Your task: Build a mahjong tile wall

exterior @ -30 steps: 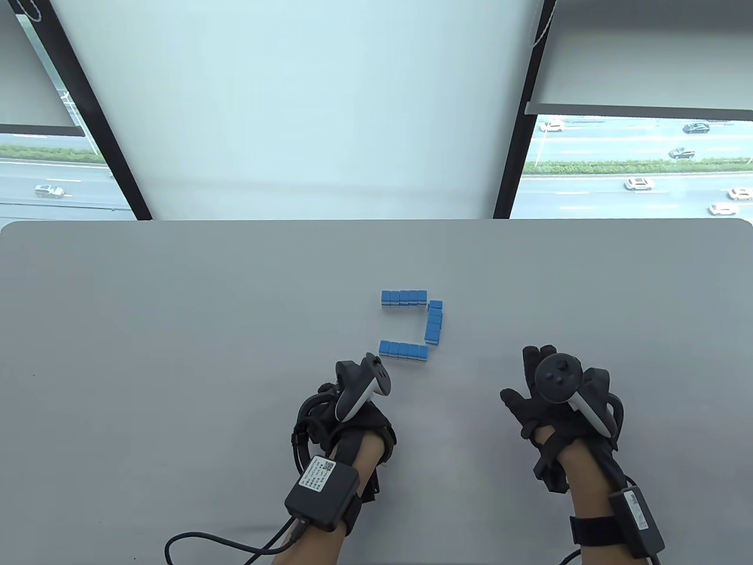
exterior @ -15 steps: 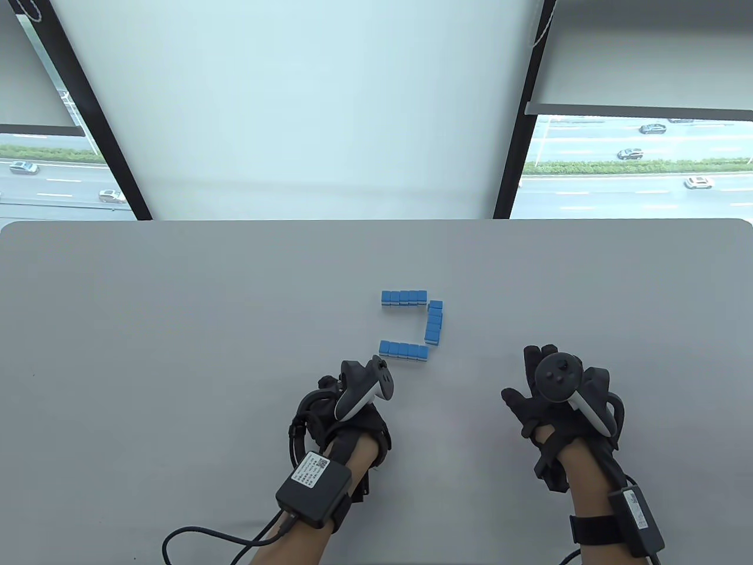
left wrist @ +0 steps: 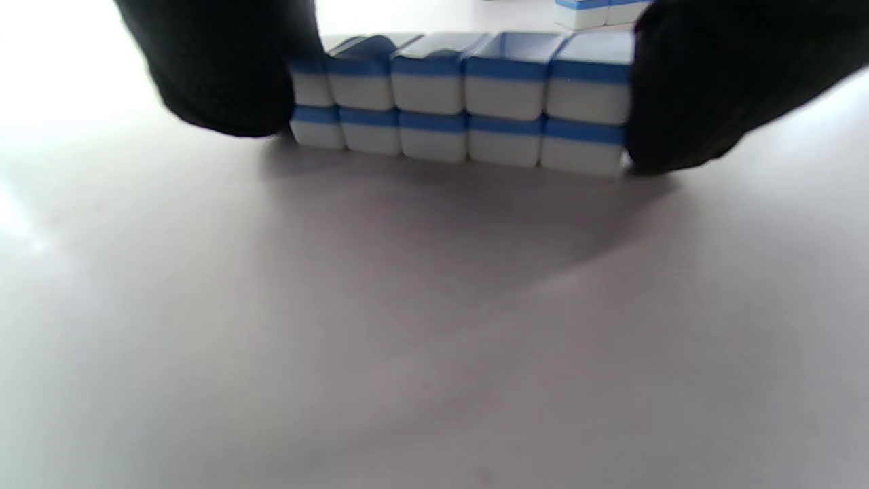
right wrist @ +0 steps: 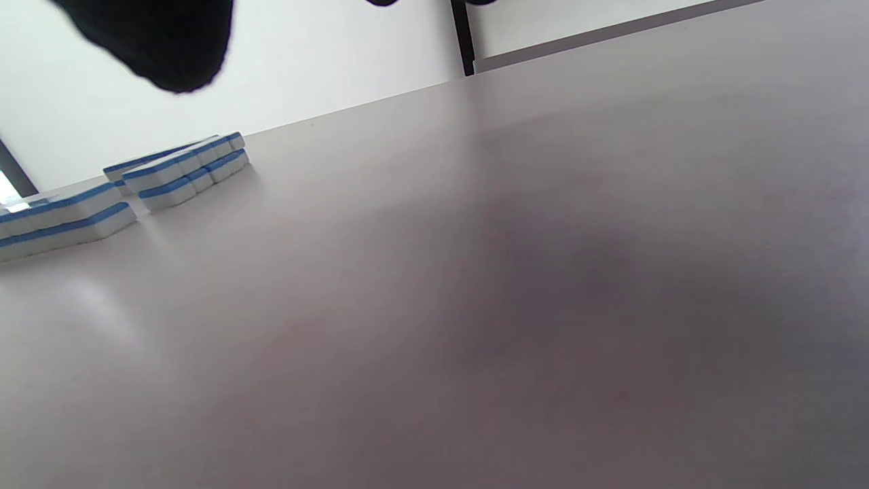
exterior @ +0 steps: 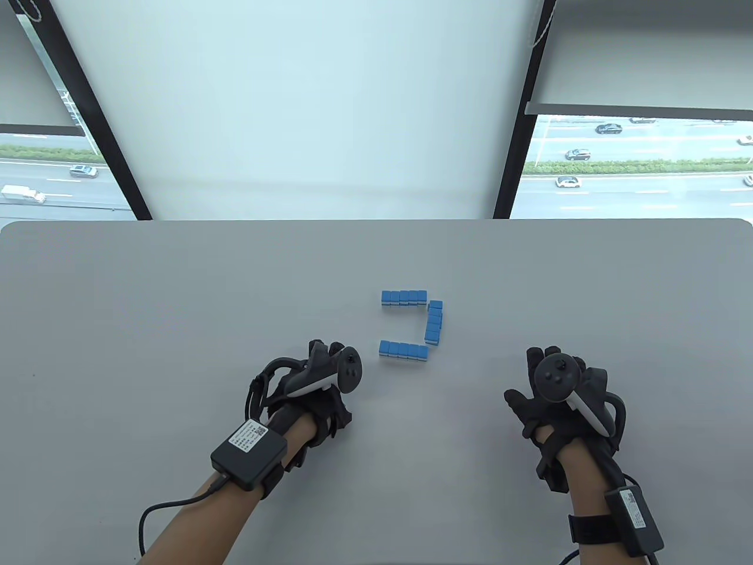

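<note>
Since the left hand [exterior: 312,382] pinches a two-tier tile row [left wrist: 461,102] at both ends, left of the wall [exterior: 412,323]; loose, smooth tiles likely buckle unless squeezed endwise; right hand [exterior: 553,394] rests flat, empty.

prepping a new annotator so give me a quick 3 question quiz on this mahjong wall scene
1. True or false: the right hand grips a tile.
2. Multiple choice: how many tile rows lie uncovered on the table in the table view? A) one B) three C) six
3. Fill in: in the left wrist view, the left hand pinches with its fingers both ends of the held row, which is stacked ___ tiles high.

Key:
1. False; it holds nothing.
2. B: far row, right row, near row.
3. Two.
</note>
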Tool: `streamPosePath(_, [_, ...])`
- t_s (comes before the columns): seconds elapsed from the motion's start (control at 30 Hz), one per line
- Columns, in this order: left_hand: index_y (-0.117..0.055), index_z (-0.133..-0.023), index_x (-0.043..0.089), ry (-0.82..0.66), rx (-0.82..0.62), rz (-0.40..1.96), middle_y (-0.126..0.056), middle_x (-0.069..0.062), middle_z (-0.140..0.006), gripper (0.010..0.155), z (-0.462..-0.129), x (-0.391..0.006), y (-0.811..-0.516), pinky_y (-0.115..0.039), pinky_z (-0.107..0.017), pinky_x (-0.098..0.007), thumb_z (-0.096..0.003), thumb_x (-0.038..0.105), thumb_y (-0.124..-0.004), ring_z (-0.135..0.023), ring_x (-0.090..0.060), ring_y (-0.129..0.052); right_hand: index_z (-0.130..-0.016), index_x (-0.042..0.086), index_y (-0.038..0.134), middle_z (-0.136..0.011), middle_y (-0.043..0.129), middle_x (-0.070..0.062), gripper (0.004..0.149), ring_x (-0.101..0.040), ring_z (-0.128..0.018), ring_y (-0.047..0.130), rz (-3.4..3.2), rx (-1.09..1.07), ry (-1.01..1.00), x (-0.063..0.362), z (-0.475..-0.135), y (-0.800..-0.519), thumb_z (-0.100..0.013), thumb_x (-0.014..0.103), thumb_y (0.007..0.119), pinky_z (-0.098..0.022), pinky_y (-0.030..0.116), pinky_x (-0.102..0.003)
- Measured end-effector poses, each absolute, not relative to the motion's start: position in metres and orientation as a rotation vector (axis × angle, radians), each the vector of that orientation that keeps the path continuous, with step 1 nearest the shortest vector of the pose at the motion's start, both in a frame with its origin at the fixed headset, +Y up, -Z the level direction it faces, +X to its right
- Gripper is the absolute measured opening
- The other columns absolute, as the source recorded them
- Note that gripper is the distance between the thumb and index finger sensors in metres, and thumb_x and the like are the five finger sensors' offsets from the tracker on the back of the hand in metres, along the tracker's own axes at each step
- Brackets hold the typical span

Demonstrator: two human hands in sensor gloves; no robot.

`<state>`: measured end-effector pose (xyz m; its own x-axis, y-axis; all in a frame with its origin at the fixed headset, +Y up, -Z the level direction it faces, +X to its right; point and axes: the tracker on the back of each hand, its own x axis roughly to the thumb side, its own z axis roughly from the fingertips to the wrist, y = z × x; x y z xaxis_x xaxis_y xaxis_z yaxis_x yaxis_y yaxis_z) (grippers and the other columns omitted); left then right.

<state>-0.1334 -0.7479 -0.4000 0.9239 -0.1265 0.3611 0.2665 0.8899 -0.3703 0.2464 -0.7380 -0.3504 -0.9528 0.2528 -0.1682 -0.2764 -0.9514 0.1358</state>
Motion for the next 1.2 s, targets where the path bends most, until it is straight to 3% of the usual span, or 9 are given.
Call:
streamPosePath(0.17, [-0.005, -0.103, 0.018, -0.479, -0.413, -0.228, -0.014, -0.021, -0.111, 0.118, -0.418, -0.137, -0.746, -0.082, -0.059, -0.053, -0.0342, 0.065, -0.089, -0.090, -0.049, -0.077, -0.105, 0.030, 0.028, -0.113, 0.021, -0.004, 0.084, -0.049, -0.101, 0.022, 2.874, -0.241, 0.234, 0.248, -0.351, -0.739, -0.040, 0.063, 0.071, -0.065, 0.014, -0.067])
streamPosePath(0.33, [0.004, -0.099, 0.014, -0.563, -0.370, -0.204, -0.004, -0.023, -0.108, 0.129, -0.436, -0.137, -0.745, -0.083, -0.061, -0.051, -0.0316, 0.065, -0.093, -0.092, -0.044, -0.078, -0.105, 0.030, 0.028, -0.113, 0.021, -0.003, 0.084, -0.049, -0.101, 0.021, 2.875, -0.254, 0.232, 0.250, -0.351, -0.739, -0.040, 0.063, 0.071, -0.065, 0.013, -0.067])
streamPosePath(0.53, [0.002, -0.099, 0.013, -0.584, -0.377, -0.173, -0.004, -0.023, -0.108, 0.133, -0.469, -0.130, -0.742, -0.085, -0.062, -0.048, -0.0286, 0.062, -0.100, -0.093, -0.042, -0.079, -0.105, 0.030, 0.028, -0.113, 0.021, -0.004, 0.084, -0.049, -0.101, 0.021, 2.891, -0.243, 0.212, 0.247, -0.350, -0.737, -0.040, 0.062, 0.071, -0.065, 0.014, -0.067])
streamPosePath(0.8, [0.001, -0.100, 0.020, -0.614, -0.414, -0.178, -0.005, -0.021, -0.109, 0.132, -0.514, -0.096, -0.741, -0.085, -0.064, -0.045, -0.0281, 0.057, -0.103, -0.099, -0.040, -0.073, -0.105, 0.029, 0.029, -0.113, 0.021, -0.004, 0.085, -0.048, -0.101, 0.021, 2.886, -0.264, 0.196, 0.252, -0.349, -0.736, -0.039, 0.062, 0.071, -0.065, 0.013, -0.067])
streamPosePath(0.9, [0.004, -0.098, 0.034, -0.621, -0.453, -0.186, -0.002, -0.018, -0.109, 0.129, -0.526, -0.082, -0.742, -0.082, -0.067, -0.044, -0.0292, 0.056, -0.103, -0.103, -0.037, -0.067, -0.105, 0.029, 0.029, -0.113, 0.021, -0.004, 0.085, -0.048, -0.101, 0.021, 2.883, -0.271, 0.197, 0.253, -0.349, -0.736, -0.039, 0.062, 0.072, -0.065, 0.013, -0.067])
streamPosePath(1.2, [0.005, -0.096, 0.042, -0.641, -0.513, -0.222, -0.002, -0.014, -0.111, 0.127, -0.540, -0.057, -0.743, -0.076, -0.071, -0.044, -0.0313, 0.053, -0.103, -0.107, -0.033, -0.058, -0.105, 0.029, 0.029, -0.113, 0.021, -0.004, 0.086, -0.048, -0.101, 0.021, 2.879, -0.277, 0.195, 0.254, -0.348, -0.736, -0.039, 0.062, 0.072, -0.065, 0.013, -0.067])
